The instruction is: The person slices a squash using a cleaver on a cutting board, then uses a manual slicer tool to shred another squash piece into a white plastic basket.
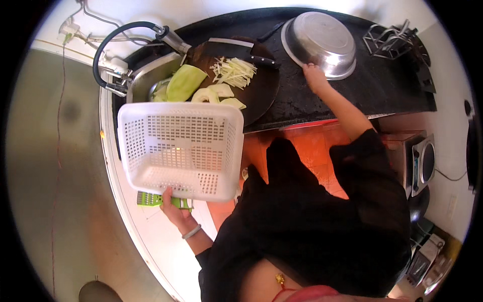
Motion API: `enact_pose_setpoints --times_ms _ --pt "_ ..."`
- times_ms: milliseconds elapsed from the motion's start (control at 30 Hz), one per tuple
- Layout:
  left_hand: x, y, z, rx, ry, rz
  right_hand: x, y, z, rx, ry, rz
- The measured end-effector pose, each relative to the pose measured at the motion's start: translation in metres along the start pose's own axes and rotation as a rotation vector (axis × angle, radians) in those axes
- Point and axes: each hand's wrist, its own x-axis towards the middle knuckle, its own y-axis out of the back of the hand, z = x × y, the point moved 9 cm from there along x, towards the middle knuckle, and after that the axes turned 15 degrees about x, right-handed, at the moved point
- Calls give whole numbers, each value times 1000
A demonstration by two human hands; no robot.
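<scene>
In my left hand is the near rim of a white perforated plastic basket, tilted so its inside shows. A green grater is gripped in the same hand, beneath the basket's rim. My right hand is closed on the rim of an upturned metal basin on the black counter. Between the two, a round dark cutting board carries pale green vegetable strips, thicker pieces and a cleaver with a black handle. A large cut piece of pale green gourd lies at its left.
A sink with a black hose faucet is at the left, partly behind the basket. A metal wire rack stands at the counter's far right. Below it, on the right, is a small appliance with a round black top.
</scene>
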Motion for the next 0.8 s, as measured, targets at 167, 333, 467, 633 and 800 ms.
enact_pose_setpoints --times_ms 167,333,467,633,800 --pt "-12 -42 -9 -76 25 29 -8 -27 57 144 75 -112" --pt "-10 -52 -13 -89 71 55 -42 -16 126 190 -62 -283" --pt "-14 -38 -11 19 104 178 -42 37 64 494 64 -61" --pt "-24 -39 -7 22 136 205 22 74 -81 849 421 191" --pt "-38 -59 16 -1 50 201 83 36 -140 703 289 -121"
